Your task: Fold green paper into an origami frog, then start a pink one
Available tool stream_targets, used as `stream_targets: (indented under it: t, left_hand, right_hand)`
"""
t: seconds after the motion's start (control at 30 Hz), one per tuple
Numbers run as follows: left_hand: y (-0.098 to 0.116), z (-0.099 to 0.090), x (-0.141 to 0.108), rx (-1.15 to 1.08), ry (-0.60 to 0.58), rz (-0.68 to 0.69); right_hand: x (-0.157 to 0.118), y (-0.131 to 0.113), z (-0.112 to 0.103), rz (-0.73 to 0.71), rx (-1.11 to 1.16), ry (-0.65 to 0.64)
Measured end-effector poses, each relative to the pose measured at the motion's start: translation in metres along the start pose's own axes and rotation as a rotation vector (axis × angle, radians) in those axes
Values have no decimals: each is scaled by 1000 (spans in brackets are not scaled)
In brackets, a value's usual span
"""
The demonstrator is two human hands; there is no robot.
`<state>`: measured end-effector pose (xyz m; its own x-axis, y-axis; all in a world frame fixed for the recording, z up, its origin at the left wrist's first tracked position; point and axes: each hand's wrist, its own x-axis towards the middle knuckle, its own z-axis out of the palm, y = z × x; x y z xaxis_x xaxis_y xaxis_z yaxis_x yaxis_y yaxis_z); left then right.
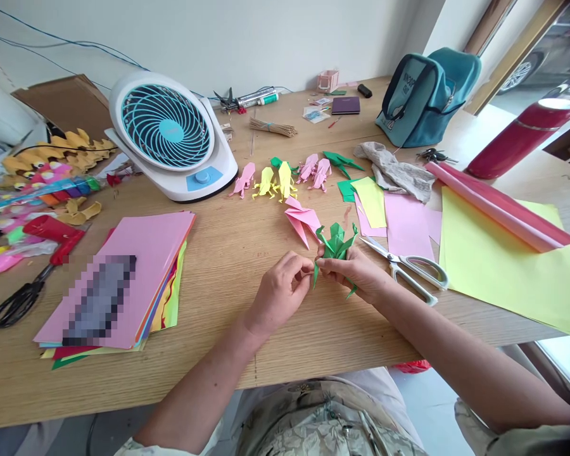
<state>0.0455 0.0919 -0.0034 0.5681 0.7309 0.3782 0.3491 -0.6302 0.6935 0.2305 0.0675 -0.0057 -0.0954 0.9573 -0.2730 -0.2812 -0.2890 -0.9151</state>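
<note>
A green folded-paper origami frog (336,240) is held above the front middle of the table, its pointed legs spread out. My right hand (356,269) grips it from the right, thumb laid across its lower part. At its left side, my left hand (287,285) is closed in a pinch at one of the narrow legs; the fingertips partly hide the contact. Just behind lies a pink folded-paper piece (304,220) with pointed flaps. Scissors with pale handles (408,266) rest beside my right wrist.
Finished pink origami frogs (308,170), yellow and green ones stand in a row farther back. Coloured paper (118,272) is stacked at left, near black-handled scissors (23,301). A fan (171,133), yellow sheets (503,259), a grey cloth (394,166), a red flask (517,139) and a teal bag (422,101) surround the workspace.
</note>
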Motion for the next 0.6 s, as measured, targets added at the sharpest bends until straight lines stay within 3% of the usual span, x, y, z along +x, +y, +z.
stream_targets:
  t: [0.1, 0.23, 0.4, 0.6]
  left_hand:
    - [1, -1, -2, 180, 89, 171]
    - [0, -5, -2, 297, 55, 336]
    - [-1, -7, -1, 296, 53, 331]
    - [-3, -5, 0, 103, 50, 273]
  right_hand:
    - [-1, 0, 0, 65, 53, -39]
    - [-3, -1, 3, 126, 72, -31]
    - [-4, -1, 5, 111, 77, -28]
    - [-4, -1, 7, 60, 68, -17]
